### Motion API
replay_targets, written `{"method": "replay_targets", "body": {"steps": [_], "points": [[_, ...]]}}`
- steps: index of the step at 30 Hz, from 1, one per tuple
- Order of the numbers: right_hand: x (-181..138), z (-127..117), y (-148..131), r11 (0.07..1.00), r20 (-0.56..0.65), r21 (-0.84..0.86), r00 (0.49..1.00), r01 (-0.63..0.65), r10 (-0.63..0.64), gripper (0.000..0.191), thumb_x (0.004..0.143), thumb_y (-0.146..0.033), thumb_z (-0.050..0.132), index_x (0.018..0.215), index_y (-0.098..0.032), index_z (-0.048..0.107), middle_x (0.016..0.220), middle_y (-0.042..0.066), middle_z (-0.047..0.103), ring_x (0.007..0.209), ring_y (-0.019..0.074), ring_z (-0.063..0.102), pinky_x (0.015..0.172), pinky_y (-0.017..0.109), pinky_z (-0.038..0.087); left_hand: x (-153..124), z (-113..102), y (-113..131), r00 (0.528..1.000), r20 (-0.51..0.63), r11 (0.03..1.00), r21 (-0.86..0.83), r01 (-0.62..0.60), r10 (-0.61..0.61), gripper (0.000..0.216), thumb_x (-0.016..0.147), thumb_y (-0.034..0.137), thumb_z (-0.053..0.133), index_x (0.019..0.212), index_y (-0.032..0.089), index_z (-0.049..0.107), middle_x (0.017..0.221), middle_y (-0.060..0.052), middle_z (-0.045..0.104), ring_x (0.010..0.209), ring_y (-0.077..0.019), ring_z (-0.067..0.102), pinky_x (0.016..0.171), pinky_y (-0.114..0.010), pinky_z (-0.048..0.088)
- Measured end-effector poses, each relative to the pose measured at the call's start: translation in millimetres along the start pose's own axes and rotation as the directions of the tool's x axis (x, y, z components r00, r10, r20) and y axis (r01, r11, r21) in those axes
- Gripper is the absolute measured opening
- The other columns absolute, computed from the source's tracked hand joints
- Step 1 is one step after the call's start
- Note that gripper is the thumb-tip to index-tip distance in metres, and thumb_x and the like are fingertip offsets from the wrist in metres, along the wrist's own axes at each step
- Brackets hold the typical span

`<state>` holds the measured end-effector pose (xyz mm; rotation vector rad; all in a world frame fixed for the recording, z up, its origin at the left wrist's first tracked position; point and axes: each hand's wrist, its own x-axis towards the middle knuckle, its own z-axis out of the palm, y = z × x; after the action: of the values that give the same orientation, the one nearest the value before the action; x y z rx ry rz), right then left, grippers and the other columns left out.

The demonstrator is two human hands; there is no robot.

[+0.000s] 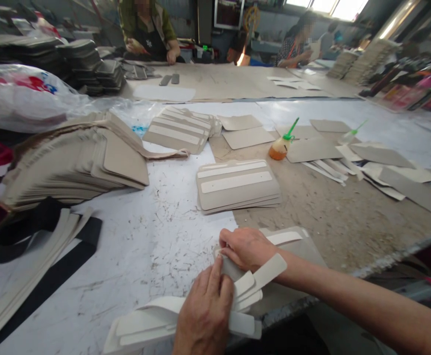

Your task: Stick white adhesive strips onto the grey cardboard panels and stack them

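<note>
My left hand (205, 308) presses on a loose bundle of white strips (145, 323) at the table's near edge, its fingers on one strip's end. My right hand (247, 246) comes in from the right and pinches the end of a white strip (265, 271) lying over a grey card panel (297, 249). Both hands touch at the strip ends. A stack of grey panels with white strips stuck on them (237, 185) lies just beyond my hands.
A fanned pile of grey panels (75, 165) fills the left; black bands (53, 276) lie below it. A glue bottle with a green nozzle (282, 145) stands mid-table among loose panels (381, 155). Two people work at the far side. A plastic bag (19, 96) sits at the far left.
</note>
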<state>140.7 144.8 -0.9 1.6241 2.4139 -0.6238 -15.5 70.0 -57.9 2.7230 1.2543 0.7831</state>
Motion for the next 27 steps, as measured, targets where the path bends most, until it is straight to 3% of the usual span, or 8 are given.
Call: {"method": "replay_targets", "body": {"steps": [8,15,21,27], "points": [[-10.4,-12.4,1.7,0.989,-0.011,-0.128,0.997,-0.074,0.074,0.028,0.085,-0.040,0.050,0.097,-0.015,0.056,0.080,0.012,0.068,0.074,0.0254,0.063,0.061,0.029,0.038,4.9,-1.2,0.2,1.000,0.009,0.998,0.067,-0.021,0.020,0.026,0.086,0.008,0.033,0.094,0.009,0.057,0.116,-0.019,0.057,0.097,-0.0257,0.054,0.076,-0.040,0.052],[-43.1,-15.5,32.3,0.992,-0.066,0.047,0.991,-0.117,0.120,0.025,0.091,-0.036,0.043,0.080,-0.019,0.058,0.080,0.003,0.065,0.074,0.0164,0.057,0.060,0.025,0.031,1.4,5.1,-2.4,0.998,-0.031,0.994,0.089,-0.060,0.063,0.027,0.086,0.006,0.029,0.086,0.011,0.055,0.119,-0.020,0.055,0.095,-0.0269,0.054,0.073,-0.040,0.051],[-40.4,-4.7,36.0,0.992,-0.110,0.080,0.989,-0.094,0.103,0.020,0.089,-0.032,0.046,0.079,-0.019,0.059,0.078,0.002,0.064,0.071,0.0151,0.054,0.059,0.025,0.027,1.7,-1.4,-1.1,0.997,0.059,0.995,0.073,-0.061,0.057,0.029,0.086,0.007,0.027,0.092,0.009,0.055,0.126,-0.019,0.050,0.100,-0.0261,0.051,0.080,-0.038,0.051],[-39.8,-0.7,38.4,0.992,-0.135,0.106,0.987,-0.076,0.090,0.024,0.090,-0.033,0.043,0.079,-0.018,0.059,0.076,0.002,0.062,0.068,0.0141,0.052,0.059,0.025,0.026,4.0,-2.2,0.3,0.996,0.074,0.995,0.086,-0.054,0.047,0.028,0.086,0.008,0.026,0.090,0.009,0.054,0.126,-0.019,0.050,0.103,-0.0265,0.050,0.084,-0.037,0.051]]}}
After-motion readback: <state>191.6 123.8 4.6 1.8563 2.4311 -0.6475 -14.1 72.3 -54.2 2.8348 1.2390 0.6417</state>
